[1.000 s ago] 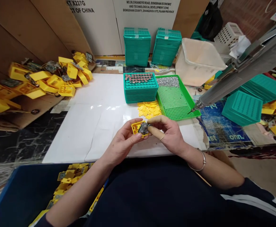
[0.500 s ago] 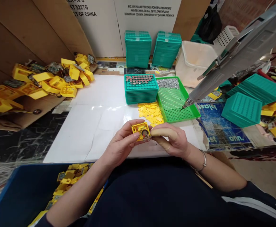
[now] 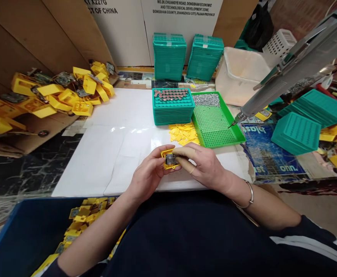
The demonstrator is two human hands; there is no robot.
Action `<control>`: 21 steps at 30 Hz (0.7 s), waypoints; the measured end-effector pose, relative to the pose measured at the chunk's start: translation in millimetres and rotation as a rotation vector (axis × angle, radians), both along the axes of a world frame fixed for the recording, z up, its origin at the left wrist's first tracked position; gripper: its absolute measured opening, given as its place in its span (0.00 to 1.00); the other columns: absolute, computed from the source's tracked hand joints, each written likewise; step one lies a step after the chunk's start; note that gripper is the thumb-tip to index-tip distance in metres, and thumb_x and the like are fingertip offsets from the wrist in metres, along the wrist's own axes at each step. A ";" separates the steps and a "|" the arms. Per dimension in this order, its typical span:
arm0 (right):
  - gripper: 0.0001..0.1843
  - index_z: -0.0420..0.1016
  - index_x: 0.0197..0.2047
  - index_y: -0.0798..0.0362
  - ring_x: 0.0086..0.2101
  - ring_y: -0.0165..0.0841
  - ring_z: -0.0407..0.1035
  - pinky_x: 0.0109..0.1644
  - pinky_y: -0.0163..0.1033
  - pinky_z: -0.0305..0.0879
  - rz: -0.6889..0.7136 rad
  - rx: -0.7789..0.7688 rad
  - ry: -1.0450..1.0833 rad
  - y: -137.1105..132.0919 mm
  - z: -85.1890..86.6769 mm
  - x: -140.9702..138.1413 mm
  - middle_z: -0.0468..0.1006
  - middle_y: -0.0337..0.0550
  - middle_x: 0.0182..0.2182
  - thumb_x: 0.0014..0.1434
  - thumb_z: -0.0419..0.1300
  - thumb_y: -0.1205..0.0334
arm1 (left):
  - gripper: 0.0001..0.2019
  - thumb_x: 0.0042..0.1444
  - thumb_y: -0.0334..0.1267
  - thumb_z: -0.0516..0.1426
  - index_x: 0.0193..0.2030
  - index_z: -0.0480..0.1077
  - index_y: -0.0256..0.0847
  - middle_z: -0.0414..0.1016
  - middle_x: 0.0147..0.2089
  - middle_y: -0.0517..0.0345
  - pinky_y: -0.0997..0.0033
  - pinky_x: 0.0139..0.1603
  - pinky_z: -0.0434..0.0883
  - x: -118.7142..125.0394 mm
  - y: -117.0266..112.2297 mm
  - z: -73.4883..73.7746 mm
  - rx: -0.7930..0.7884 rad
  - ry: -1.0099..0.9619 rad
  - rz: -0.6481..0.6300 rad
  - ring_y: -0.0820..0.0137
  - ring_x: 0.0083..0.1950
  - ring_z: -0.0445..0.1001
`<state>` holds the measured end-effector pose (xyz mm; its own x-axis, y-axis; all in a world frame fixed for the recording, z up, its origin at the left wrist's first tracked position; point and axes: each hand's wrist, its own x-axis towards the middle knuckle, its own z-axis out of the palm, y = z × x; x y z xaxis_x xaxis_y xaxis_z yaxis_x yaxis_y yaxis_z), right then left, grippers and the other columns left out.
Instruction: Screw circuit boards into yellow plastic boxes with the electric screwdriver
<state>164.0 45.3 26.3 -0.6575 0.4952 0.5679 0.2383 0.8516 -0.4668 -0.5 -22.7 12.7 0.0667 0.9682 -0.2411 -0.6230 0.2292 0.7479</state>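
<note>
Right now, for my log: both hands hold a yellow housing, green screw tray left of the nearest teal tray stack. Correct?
No: the head view shows the green screw tray right of that teal tray stack. Left hand and right hand hold the yellow housing.

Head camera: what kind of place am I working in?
Probably a small assembly workshop: stacked teal trays, a hanging screwdriver, and the yellow casing being held.

- Brown cardboard panels are leaning up at ten o'clock.
- White printed cartons are standing at twelve o'clock.
- A glossy white sheet is catching glare at centre.
- The dark marbled table is showing at eight o'clock.
</note>
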 end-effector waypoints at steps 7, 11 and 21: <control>0.11 0.74 0.48 0.53 0.40 0.28 0.74 0.43 0.32 0.74 0.123 0.118 0.142 -0.4 -7.9 9.7 0.78 0.45 0.39 0.62 0.57 0.69 | 0.17 0.55 0.33 0.55 0.52 0.72 0.41 0.77 0.50 0.50 0.55 0.53 0.72 0.5 -7.2 4.2 0.090 0.032 0.023 0.58 0.54 0.74; 0.11 0.74 0.46 0.55 0.38 0.28 0.74 0.41 0.32 0.74 0.122 0.176 0.151 -4.3 -5.0 12.5 0.79 0.46 0.37 0.60 0.58 0.71 | 0.19 0.55 0.31 0.54 0.53 0.72 0.42 0.77 0.52 0.51 0.57 0.54 0.71 0.8 -11.3 7.5 0.124 0.057 0.012 0.58 0.54 0.73; 0.13 0.74 0.49 0.53 0.37 0.31 0.71 0.41 0.38 0.73 0.029 0.171 0.133 -4.2 -5.7 6.2 0.78 0.46 0.37 0.60 0.59 0.70 | 0.21 0.54 0.28 0.53 0.54 0.72 0.45 0.75 0.53 0.55 0.64 0.54 0.71 -0.3 -12.7 1.6 0.178 0.083 -0.008 0.62 0.56 0.70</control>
